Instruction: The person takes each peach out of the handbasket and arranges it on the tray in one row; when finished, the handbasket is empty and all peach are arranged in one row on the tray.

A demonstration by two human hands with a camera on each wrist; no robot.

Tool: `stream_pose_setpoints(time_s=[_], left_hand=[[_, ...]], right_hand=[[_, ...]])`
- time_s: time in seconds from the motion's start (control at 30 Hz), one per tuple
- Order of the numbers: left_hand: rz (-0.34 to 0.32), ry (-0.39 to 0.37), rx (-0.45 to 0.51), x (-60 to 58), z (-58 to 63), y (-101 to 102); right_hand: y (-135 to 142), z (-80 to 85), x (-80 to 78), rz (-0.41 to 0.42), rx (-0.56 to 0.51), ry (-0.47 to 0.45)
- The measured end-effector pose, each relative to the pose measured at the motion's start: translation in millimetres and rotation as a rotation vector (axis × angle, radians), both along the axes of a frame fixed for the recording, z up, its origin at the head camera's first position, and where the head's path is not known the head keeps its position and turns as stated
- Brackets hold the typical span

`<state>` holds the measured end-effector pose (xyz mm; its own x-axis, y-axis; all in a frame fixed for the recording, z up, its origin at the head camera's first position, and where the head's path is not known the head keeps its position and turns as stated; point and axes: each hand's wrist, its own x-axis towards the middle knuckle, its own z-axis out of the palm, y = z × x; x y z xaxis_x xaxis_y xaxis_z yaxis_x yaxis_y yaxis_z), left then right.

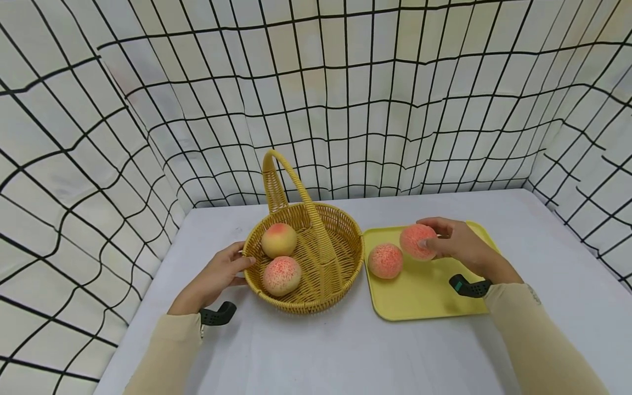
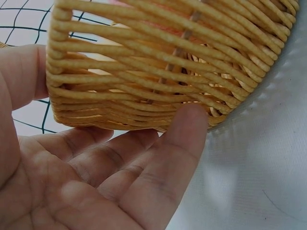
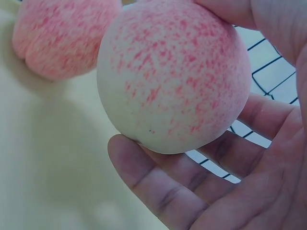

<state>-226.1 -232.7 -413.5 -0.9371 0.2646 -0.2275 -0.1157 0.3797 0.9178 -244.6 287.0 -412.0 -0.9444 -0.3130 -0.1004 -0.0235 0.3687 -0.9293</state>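
On the left of the table, my left hand [image 1: 219, 277] grips the rim of a yellow wicker basket [image 1: 307, 258], its thumb over the edge. In the left wrist view the fingers lie against the outside of the woven wall [image 2: 144, 62]. Two peaches are in the basket: a yellow one with a red blush [image 1: 278, 240] and a pink-speckled one [image 1: 282, 276]. Over the yellow tray [image 1: 419, 299], my right hand [image 1: 466, 249] holds a pink peach [image 3: 175, 76] between thumb and fingers. Beside it, another pink peach [image 1: 385, 261] sits at the tray's left side.
The basket's tall handle [image 1: 301, 192] arches over its middle. Tray and basket stand side by side, nearly touching, on a white-covered table [image 1: 306, 356]. Black grid netting [image 1: 345, 109] over white cloth encloses the back and sides.
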Motion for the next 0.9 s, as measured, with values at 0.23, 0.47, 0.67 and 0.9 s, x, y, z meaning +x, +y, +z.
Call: stream_pose_setpoints(time_s=[0.23, 0.47, 0.67, 0.9], left_hand=[[-0.004, -0.002, 0.001, -1.1, -1.2, -1], [0.000, -0.007, 0.000, -0.2, -0.5, 0], [-0.002, -0.004, 0.000, 0.3, 0.3, 1], [-0.003, -0.004, 0.002, -0.1, 0.3, 1]], right_hand=[[2, -12.3, 1.1, -0.013, -0.018, -0.015], [2, -18.7, 2.1, -0.035, -0.001, -0.019], [0, -18.8, 4.0, -0.044, -0.007, -0.024], [-2, -21.3, 5.4, -0.047, 0.013, -0.033]])
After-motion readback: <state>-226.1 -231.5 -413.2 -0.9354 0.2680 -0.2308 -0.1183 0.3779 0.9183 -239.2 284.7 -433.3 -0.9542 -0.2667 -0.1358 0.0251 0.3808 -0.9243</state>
